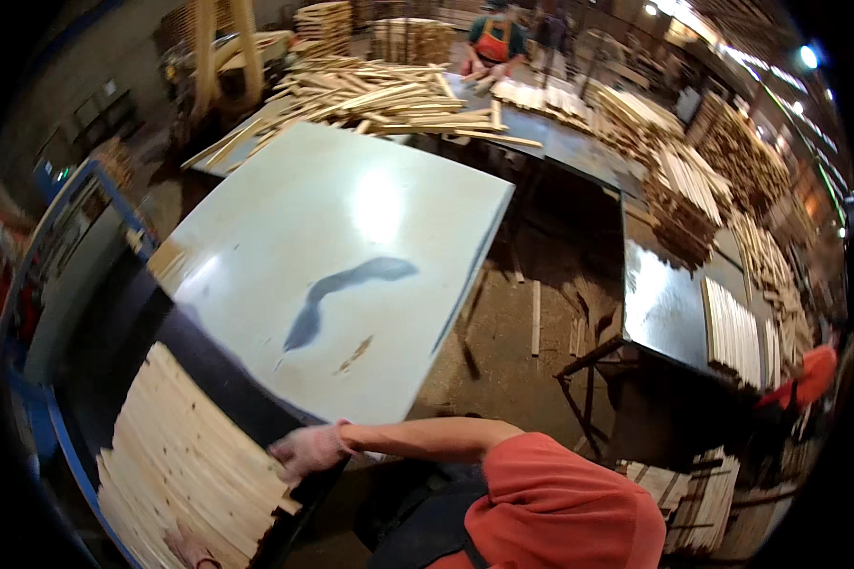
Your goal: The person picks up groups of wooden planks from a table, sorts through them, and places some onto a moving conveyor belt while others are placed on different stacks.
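Note:
A stack of pale wooden slats (185, 455) lies at the lower left on a dark surface. My right hand (308, 448), in a pale glove, reaches across from my orange sleeve and grips the stack's right edge. My left hand (192, 550), also gloved, shows only partly at the stack's near end by the lower edge. Whether it holds anything cannot be told.
A large pale metal tabletop (351, 247) lies beyond the stack. A loose pile of slats (389, 95) covers its far end, where a co-worker in an orange apron (491, 43) stands. More slat stacks (731, 332) line the right. The sawdust floor (512, 360) lies between.

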Tool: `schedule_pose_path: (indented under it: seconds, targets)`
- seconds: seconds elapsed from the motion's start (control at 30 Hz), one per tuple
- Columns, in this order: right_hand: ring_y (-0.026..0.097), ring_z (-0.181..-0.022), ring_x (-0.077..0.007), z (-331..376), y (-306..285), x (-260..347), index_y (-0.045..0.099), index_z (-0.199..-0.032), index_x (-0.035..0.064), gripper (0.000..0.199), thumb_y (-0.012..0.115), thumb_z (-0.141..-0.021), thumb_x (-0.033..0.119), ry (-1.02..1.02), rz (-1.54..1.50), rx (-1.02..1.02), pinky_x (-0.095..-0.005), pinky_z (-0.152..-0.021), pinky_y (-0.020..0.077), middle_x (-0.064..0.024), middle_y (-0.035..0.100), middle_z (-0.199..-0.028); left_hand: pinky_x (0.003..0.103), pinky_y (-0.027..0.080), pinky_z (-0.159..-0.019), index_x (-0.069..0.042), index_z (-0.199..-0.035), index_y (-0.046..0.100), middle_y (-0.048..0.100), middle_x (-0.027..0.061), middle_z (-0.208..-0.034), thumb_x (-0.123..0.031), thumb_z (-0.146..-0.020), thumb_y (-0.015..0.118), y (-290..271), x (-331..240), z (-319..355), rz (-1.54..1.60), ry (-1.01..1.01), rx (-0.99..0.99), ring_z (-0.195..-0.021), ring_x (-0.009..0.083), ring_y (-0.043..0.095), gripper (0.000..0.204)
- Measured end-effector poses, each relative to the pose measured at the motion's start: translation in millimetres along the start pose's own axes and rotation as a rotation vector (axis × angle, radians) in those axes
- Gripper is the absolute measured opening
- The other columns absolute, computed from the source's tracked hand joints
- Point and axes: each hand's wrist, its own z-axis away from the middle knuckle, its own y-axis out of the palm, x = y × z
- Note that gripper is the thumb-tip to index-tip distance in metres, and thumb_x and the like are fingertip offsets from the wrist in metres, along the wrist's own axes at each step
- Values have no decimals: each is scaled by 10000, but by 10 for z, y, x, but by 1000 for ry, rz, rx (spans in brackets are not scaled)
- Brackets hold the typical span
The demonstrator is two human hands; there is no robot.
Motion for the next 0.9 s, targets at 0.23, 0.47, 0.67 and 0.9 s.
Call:
schedule_pose_path:
  seconds: [0.23, 0.47, 0.67, 0.9]
  targets:
    - [632, -1009, -156, 2584, 23, -1787, 521, -1602, 29, 680, 676, -1049, 393, -156, -333, -261, -302, -884, 528, -70, 698, -1147, 436, 420, -1210, 72, -1522, 535, 607, 229, -1480, -324, -1089, 604, 133, -2458, 1652, 1035, 369, 343, -1377, 328, 558, 590]
    - [690, -1152, -242, 5006, -108, -2375, 450, -1638, 11, 751, 698, -1048, 402, 465, -699, -705, -352, -947, 571, -143, 691, -1378, 370, 539, -1079, 87, -1405, 661, 741, 172, -1291, -173, -1064, 631, 835, -5187, 4485, 1193, 630, 1176, -1214, 247, 692, 430]
    - [664, -1247, -234, 6290, -151, -2901, 467, -1643, 58, 747, 717, -1046, 431, 401, -838, -1112, -368, -1030, 565, -97, 641, -1467, 317, 533, -1048, 93, -1428, 634, 736, 160, -1309, -209, -1063, 647, 1446, -6304, 5742, 757, 769, 1663, -1185, 219, 693, 474]
    - [660, -1060, -156, 6931, -79, -3948, 468, -1631, 23, 672, 721, -1055, 260, 242, -1005, -1396, -326, -895, 573, -37, 683, -1194, 398, 600, -1016, 3, -1329, 649, 708, 244, -1331, -139, -1028, 664, 2353, -7414, 6202, 521, 1531, 1521, -1188, 370, 725, 333]
